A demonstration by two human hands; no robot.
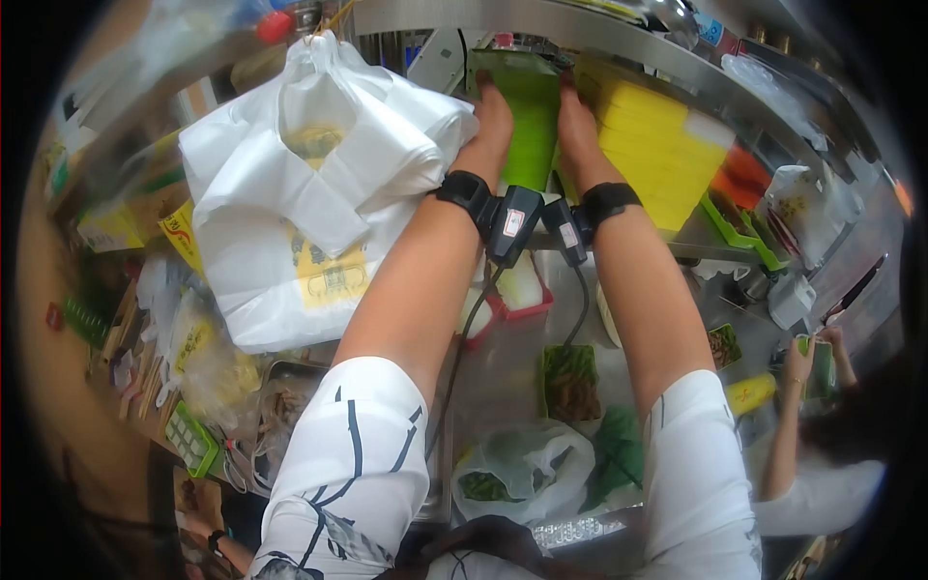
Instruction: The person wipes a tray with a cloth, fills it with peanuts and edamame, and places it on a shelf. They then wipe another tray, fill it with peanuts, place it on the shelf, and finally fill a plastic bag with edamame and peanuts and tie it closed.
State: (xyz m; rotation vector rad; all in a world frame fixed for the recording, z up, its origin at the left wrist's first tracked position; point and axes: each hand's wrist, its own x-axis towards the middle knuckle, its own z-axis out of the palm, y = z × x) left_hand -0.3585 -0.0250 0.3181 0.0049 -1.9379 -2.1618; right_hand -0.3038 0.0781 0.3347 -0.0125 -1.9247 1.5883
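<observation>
Both my arms reach up to a shelf at the top of the head view. My left hand [494, 121] lies along the left side of a bright green stack [530, 130], thumb upward. My right hand [576, 124] is against the stack's right side, so it sits between my two palms. What the stack is made of I cannot make out, and most of my fingers are hidden behind it. Just right of my right hand stands a tall yellow stack [643, 145]. Left of my left hand hangs a bunch of white plastic bags [333, 174].
Below the shelf, a metal counter [503, 372] holds a green basket of vegetables [570, 382] and an open plastic bag of greens [522, 474]. A red-rimmed container [527, 290] sits farther back. At right, another person's hands [797, 362] hold something green; another person's arm [217, 541] shows lower left.
</observation>
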